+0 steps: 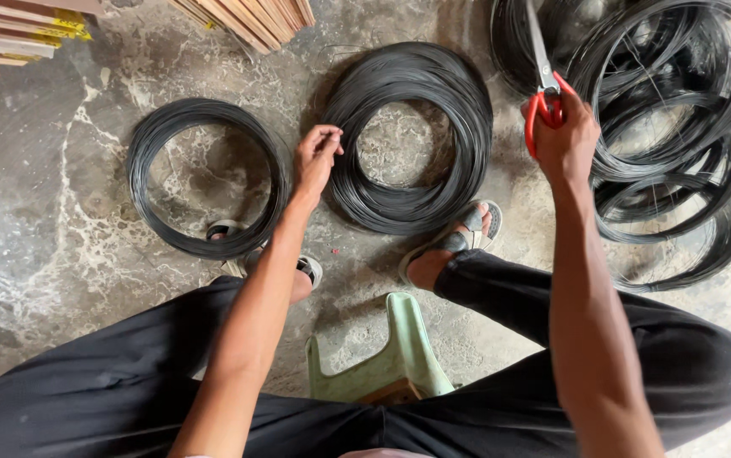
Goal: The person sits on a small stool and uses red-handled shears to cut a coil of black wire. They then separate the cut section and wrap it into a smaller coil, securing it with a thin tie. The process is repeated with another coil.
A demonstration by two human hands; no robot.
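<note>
My left hand hovers between two black wire coils on the floor, its fingertips pinched together at the left edge of the thick middle coil. Whether a wire strand is between the fingers is not clear. A thinner coil lies to the left of that hand. My right hand is raised to the right of the middle coil and grips red-handled scissors, blades pointing up and away. A loose tangle of black wire loops spreads beside the right hand.
I sit on a pale green plastic stool, legs in black trousers spread, feet in sandals touching the coils. Stacked wooden strips and boards lie at the far edge of the mottled stone floor.
</note>
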